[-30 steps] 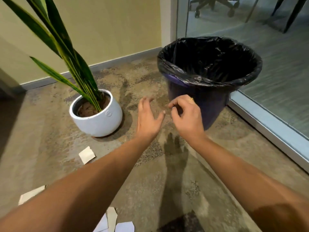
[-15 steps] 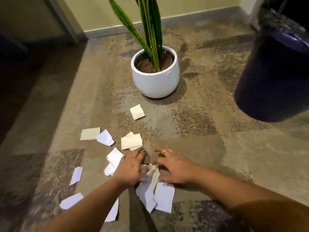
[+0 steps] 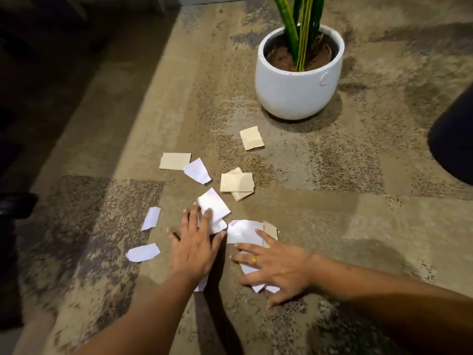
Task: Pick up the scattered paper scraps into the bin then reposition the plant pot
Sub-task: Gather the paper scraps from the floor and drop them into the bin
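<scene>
Nearest, left hand (image 3: 195, 248) pressed flat on the carpet (image 3: 332, 213), fingers straight and spread, fingertips on a folded white scrap (image 3: 213, 204); nothing gripped. Just to its right, right hand (image 3: 279, 267), gold ring (image 3: 254, 259) on one finger, likewise flat and splayed, palm over a small heap of white scraps (image 3: 256, 286), fingertips touching a crumpled white scrap (image 3: 244, 231) lapped over a tan one. No paper pinched or enclosed by either hand as yet.

A second ago, both up in the air beside the bin's rim, loosely curled. Half a second ago, down on this same heap, nearly touching. Now set a little apart and flattened, covering more of the pile. Judged the start of a fresh gather: raking together, not yet lifting.

To the left, two small white scraps (image 3: 151, 218) (image 3: 142, 252) lying loose. Farther off, overlapping tan scraps (image 3: 236, 182), a white piece (image 3: 197, 171) touching a tan rectangle (image 3: 175, 161), and a lone tan square (image 3: 251, 138) near the pot, all placed as half a second ago. Plenty left for the bin.

Farthest, white plant pot (image 3: 294, 90) with snake plant (image 3: 290, 24), upright, untouched, repositioning not begun. At the far right edge, dark flank of the bin (image 3: 453, 139), well apart from both hands, rim out of view.
</scene>
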